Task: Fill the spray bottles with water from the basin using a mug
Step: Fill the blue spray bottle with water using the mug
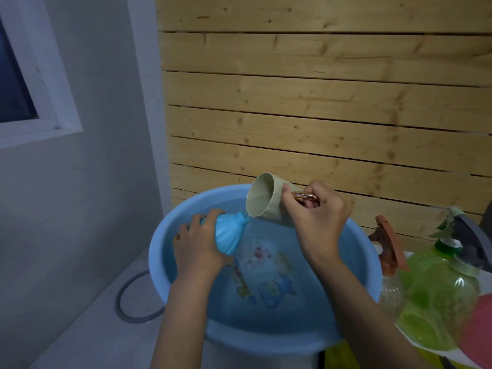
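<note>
A blue basin [165,270] holds water, with a cartoon print on its bottom. Over it my left hand [198,245] grips a light blue bottle [230,234] without a spray head, tilted so its open neck points up and right. My right hand [316,217] holds a beige mug [266,199] by its copper handle, tipped on its side with the lip right at the bottle's neck. A thin stream of water runs down at the neck. To the right stand a clear spray bottle with a brown trigger head [388,262] and a green spray bottle [436,294].
A wooden slat wall [319,102] rises behind the basin. A grey hose loop [127,296] lies on the floor at the left, below a white wall and window frame. A pink object [479,331] shows at the right edge.
</note>
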